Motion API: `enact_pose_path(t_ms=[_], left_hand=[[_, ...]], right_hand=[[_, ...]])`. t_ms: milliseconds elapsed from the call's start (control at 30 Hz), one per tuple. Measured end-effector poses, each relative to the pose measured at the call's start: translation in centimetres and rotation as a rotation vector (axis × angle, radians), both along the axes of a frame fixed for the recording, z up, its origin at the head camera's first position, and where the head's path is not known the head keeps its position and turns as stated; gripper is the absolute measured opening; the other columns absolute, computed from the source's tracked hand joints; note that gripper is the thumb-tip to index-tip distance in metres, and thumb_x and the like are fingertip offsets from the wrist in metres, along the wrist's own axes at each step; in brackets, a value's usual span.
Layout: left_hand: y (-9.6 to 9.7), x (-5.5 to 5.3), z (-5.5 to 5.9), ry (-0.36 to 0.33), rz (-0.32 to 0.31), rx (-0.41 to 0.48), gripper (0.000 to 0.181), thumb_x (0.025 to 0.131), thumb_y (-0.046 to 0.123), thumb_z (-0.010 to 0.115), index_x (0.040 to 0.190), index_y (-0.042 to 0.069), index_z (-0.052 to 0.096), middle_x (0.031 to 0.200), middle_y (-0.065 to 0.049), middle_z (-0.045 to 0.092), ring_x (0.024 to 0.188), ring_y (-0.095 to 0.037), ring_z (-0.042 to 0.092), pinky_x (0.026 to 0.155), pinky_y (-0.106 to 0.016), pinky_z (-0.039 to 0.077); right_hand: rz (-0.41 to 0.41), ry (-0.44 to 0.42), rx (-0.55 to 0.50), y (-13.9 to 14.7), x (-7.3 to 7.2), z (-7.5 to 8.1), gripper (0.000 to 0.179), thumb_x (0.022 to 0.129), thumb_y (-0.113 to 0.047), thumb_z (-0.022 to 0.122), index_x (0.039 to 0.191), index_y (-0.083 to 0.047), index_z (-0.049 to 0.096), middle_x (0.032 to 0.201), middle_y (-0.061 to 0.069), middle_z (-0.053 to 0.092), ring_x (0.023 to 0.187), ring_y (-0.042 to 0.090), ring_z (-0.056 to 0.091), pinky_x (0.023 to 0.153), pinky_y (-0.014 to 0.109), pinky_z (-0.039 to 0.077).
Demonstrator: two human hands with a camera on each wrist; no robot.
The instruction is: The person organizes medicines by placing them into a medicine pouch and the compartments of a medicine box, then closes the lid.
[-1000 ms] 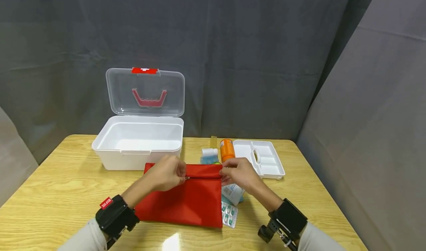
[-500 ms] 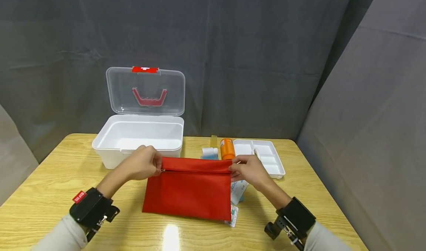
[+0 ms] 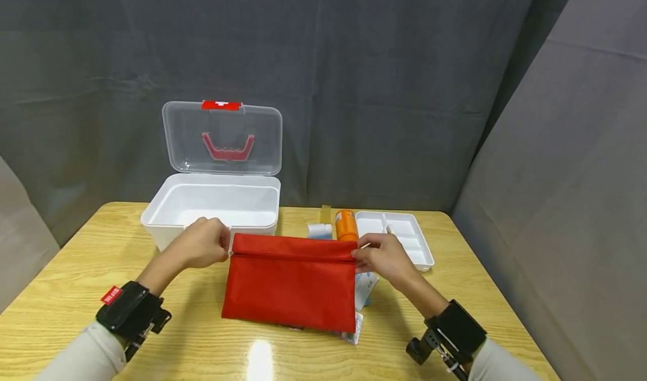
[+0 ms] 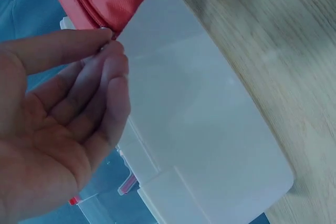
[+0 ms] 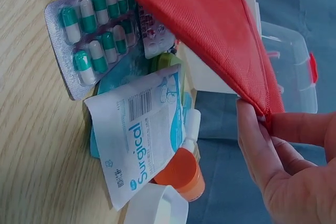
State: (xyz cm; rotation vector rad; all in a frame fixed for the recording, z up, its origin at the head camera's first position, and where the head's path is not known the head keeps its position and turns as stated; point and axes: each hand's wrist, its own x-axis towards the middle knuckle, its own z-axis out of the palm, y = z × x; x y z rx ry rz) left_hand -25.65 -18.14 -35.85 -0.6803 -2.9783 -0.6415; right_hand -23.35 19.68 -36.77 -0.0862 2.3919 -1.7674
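Note:
A flat red zippered pouch [image 3: 290, 285] hangs between both hands, its zipper running along the top. At its upper left corner my left hand [image 3: 204, 243] pinches the metal zipper pull [image 4: 106, 31] between thumb and fingertips. The opposite top corner is pinched by my right hand [image 3: 382, 260], thumb against fingers. Behind and below the pouch lie a white packet printed "Surgical" [image 5: 139, 135] and a blister pack of green-and-white capsules [image 5: 94, 35], partly hidden in the head view.
A white box [image 3: 212, 201] with its clear lid [image 3: 222, 136] raised stands behind my left hand. At the back right are an orange bottle [image 3: 346, 225], a white bottle [image 3: 319, 231] and a white divided tray [image 3: 411, 240]. Dark cloth hangs behind the table.
My left hand has drawn the zipper pull leftward from mid-pouch to the left corner. The pouch has risen and shifted right with my right hand.

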Motion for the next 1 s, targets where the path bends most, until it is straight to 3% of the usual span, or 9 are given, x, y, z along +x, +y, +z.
enact_pose_path(t_ms=[300,533,800,1000], left_hand=[[1.0,-0.2,0.4,-0.036,0.042,-0.038,0.016,0.07,-0.002,0.068,0.061,0.011,0.065,0.057,0.004,0.056,0.058,-0.016,0.05,0.054,-0.028,0.039],[2.2,0.1,1.5,-0.033,0.084,-0.046,0.013,0.076,0.001,0.074,0.067,0.009,0.068,0.063,0.0,0.061,0.062,-0.021,0.055,0.056,-0.031,0.044],[5.6,0.3,2.7,0.179,0.045,0.013,0.012,0.083,0.002,0.067,0.072,0.006,0.068,0.066,-0.005,0.064,0.062,-0.024,0.057,0.06,-0.038,0.05],[8.9,0.5,1.7,0.305,0.032,0.066,0.016,0.086,0.0,0.066,0.073,0.009,0.064,0.065,-0.004,0.06,0.062,-0.023,0.056,0.058,-0.037,0.049]], right_hand=[[-0.038,0.084,0.043,-0.5,0.3,0.5,0.015,0.093,0.003,0.065,0.105,0.012,0.065,0.096,0.022,0.07,0.07,0.022,0.072,0.073,0.041,0.063],[-0.039,0.089,0.058,-1.0,0.6,0.8,0.016,0.094,0.001,0.066,0.107,0.011,0.065,0.098,0.023,0.071,0.071,0.022,0.072,0.074,0.042,0.063],[-0.016,0.103,0.057,-1.4,0.6,1.0,0.015,0.093,0.001,0.067,0.105,0.011,0.065,0.093,0.021,0.071,0.07,0.022,0.073,0.072,0.042,0.063],[-0.012,0.112,0.058,-1.5,0.6,1.2,0.014,0.093,0.001,0.067,0.103,0.011,0.065,0.091,0.02,0.07,0.069,0.021,0.072,0.072,0.042,0.062]])
